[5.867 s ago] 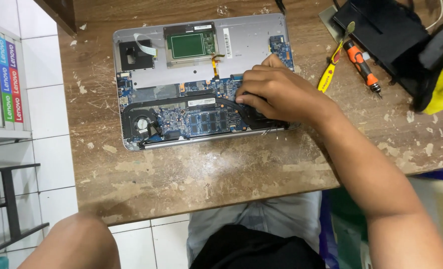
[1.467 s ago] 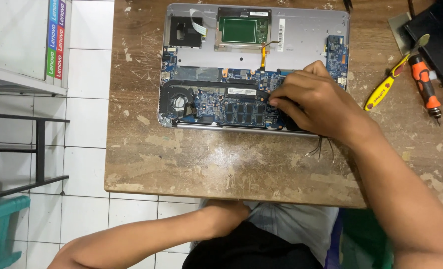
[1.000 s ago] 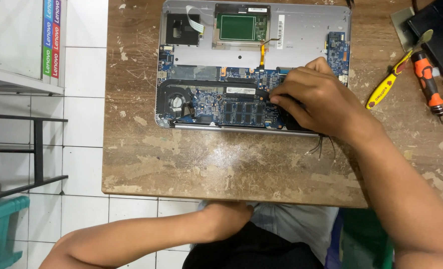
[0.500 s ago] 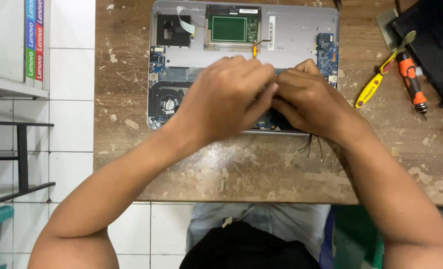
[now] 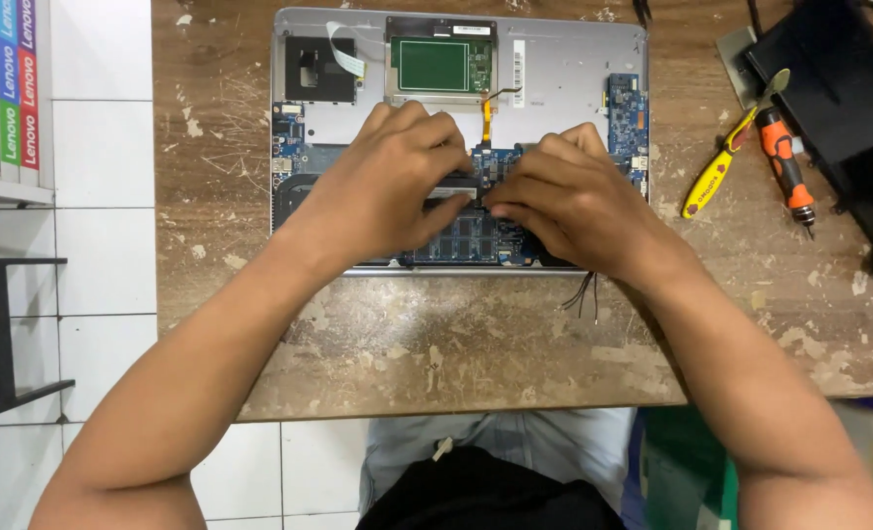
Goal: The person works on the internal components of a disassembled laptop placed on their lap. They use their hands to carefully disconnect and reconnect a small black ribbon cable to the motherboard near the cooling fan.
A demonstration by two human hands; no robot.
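Head cam: opened laptop shell holds boards; left hand, right hand pinch small part, centre.

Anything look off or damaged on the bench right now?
Loose black wires stick out from under the opened laptop at its near edge. The tabletop is scratched and flaking. Otherwise nothing stands out.

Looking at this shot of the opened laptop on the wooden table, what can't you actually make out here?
Head view only:
- The part between the fingertips: left hand and right hand cover it.
- Middle of the laptop board: under both hands.
- Black case: cut off by the top and right edges.
- Orange screwdriver tip: too small to tell its type.
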